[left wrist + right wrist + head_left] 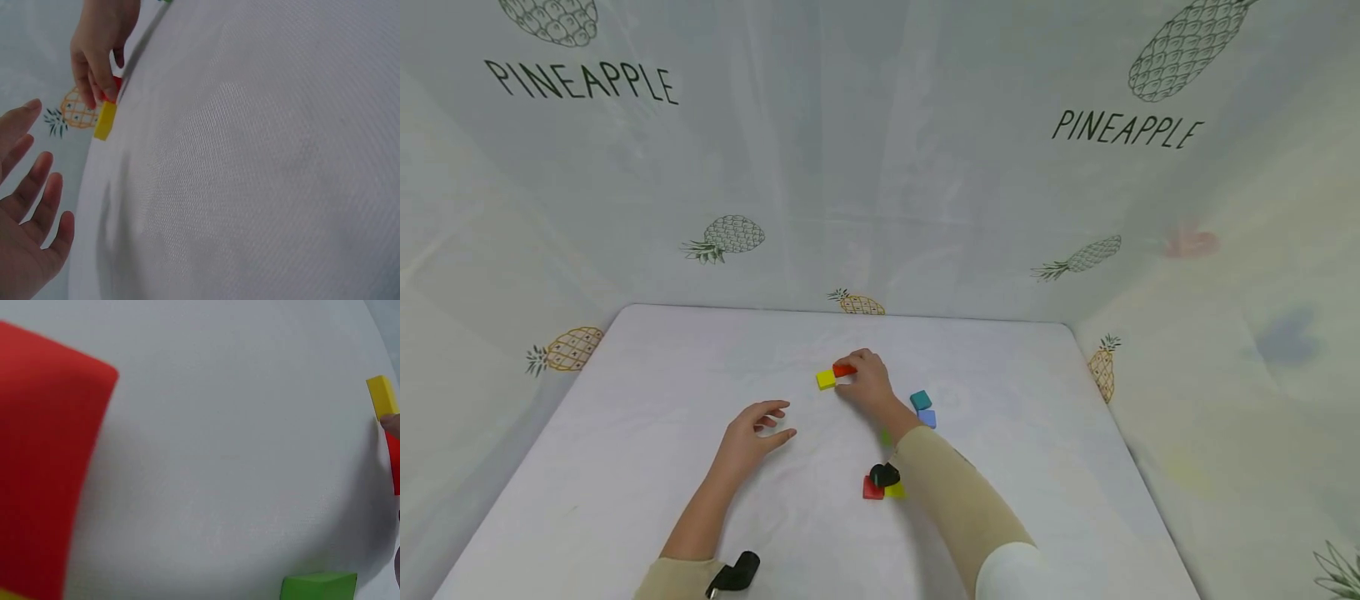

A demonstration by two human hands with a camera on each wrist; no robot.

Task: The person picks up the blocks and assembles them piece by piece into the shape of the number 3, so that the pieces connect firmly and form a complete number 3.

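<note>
My right hand (867, 379) reaches to the far middle of the table and pinches a red block (844, 370). That block lies end to end with a yellow block (826, 380), also seen in the left wrist view beyond the red one (117, 85). In the right wrist view a fingertip (390, 424) sits where yellow and red meet. My left hand (758, 432) is held to the left of these blocks, fingers spread and apart from them; the left wrist view shows its palm (25, 250) holding nothing.
Right of my right hand lie a teal block (921, 400) and a blue block (927, 418), close together. A green block (319, 586) is partly hidden under the forearm. Nearer me, a red block (872, 489) adjoins a yellow one (895, 491). Pineapple-print sheeting (880, 167) surrounds the white table (685, 358).
</note>
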